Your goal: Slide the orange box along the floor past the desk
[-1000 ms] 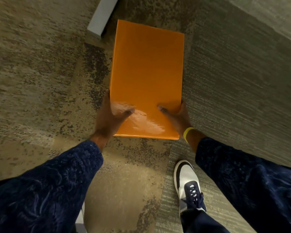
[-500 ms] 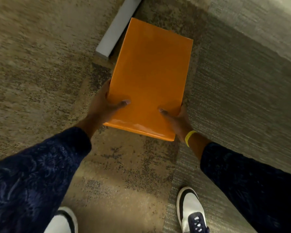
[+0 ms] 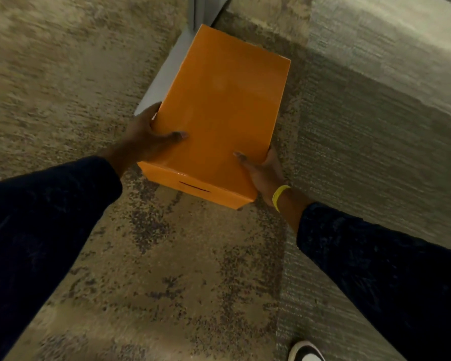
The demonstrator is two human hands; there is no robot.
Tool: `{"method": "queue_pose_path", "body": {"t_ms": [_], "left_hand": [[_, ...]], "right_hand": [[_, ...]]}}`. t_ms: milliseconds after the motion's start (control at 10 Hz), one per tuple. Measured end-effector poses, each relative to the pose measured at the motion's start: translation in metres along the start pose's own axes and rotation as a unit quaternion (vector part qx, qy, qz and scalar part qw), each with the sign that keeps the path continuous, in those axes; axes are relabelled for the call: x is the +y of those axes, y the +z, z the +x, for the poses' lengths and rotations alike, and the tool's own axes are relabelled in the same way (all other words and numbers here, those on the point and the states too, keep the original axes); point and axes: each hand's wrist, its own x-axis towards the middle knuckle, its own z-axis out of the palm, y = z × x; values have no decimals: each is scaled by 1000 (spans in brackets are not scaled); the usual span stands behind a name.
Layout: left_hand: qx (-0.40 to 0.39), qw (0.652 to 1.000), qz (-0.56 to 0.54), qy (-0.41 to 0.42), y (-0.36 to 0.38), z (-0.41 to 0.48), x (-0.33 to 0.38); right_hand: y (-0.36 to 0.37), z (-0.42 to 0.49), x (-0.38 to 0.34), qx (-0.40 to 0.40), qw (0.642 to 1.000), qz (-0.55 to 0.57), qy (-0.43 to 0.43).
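Observation:
A glossy orange box [image 3: 220,110] lies on the carpet, its long side running away from me and tilted to the right. My left hand [image 3: 147,138] grips its near left edge with the thumb on the lid. My right hand [image 3: 264,170], with a yellow band at the wrist, holds the near right corner, thumb on top. A dark slot mark shows on the box's near end face. The grey foot of the desk [image 3: 164,76] lies flat on the floor right along the box's left side, and its upright rises at the top edge.
Mottled tan carpet [image 3: 167,269] covers the floor in front of me and to the left. A strip of grey ribbed carpet [image 3: 362,142] runs along the right. The toe of my white and dark shoe [image 3: 306,353] shows at the bottom right.
The box has moved forward along the floor with both hands on it, and now sits alongside the grey desk foot. My feet have dropped back out of view, except one shoe tip.

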Motion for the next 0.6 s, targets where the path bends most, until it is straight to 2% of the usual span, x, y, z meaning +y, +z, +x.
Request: {"method": "queue_pose_path", "body": {"t_ms": [200,300,400,500,600], "left_hand": [[8,999,29,-13,-1,8,1],[34,996,72,-28,2,4,-1],[72,986,146,-36,4,-9,2],[82,965,249,-17,8,-42,7],[75,955,287,19,6,-63,9]], "right_hand": [[-1,1,-12,-18,1000,9,4],[-2,-1,-17,-18,999,-38,19],[-1,-6,-19,1,991,-128,32],[-3,-26,-17,26,964,-264,-11],[-9,-43,-17,7,944,-325,-62]]}}
